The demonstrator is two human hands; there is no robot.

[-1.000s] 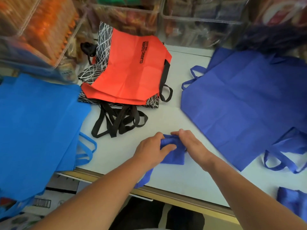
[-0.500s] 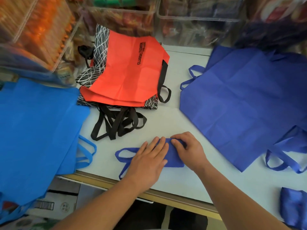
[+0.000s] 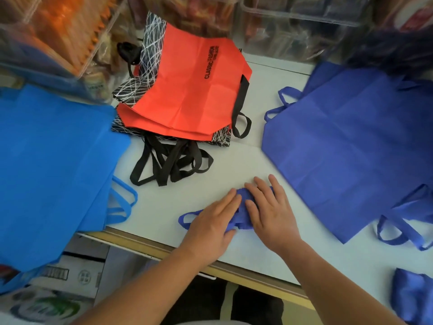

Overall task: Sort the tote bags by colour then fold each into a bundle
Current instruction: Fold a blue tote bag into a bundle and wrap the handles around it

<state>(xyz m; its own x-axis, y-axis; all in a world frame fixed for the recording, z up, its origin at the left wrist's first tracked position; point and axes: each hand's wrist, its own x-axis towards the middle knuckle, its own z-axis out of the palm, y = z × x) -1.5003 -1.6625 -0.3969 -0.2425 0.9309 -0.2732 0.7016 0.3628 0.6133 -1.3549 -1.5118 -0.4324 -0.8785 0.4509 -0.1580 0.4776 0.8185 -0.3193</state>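
Note:
A small folded indigo tote bag bundle [image 3: 241,207] lies near the front edge of the white table [image 3: 234,165], one handle loop sticking out to the left. My left hand [image 3: 213,221] lies flat on its left part with fingers straight. My right hand [image 3: 269,207] presses flat on its right part. A stack of indigo bags [image 3: 351,141] lies spread at the right. Bright blue bags [image 3: 51,165] hang over the left edge. Orange bags [image 3: 192,95] with black handles sit on black-and-white patterned ones at the back.
Another folded indigo bundle [image 3: 414,299] sits at the lower right corner. Clear plastic bins [image 3: 293,26] with goods line the back and left. A tangle of black handles [image 3: 168,160] lies in front of the orange stack. Cardboard boxes [image 3: 75,275] stand below the table's edge.
Both hands went from pinching and rolling the small indigo bag to lying flat on it. The bundle has grown more compact, with its handle loop now out to the left.

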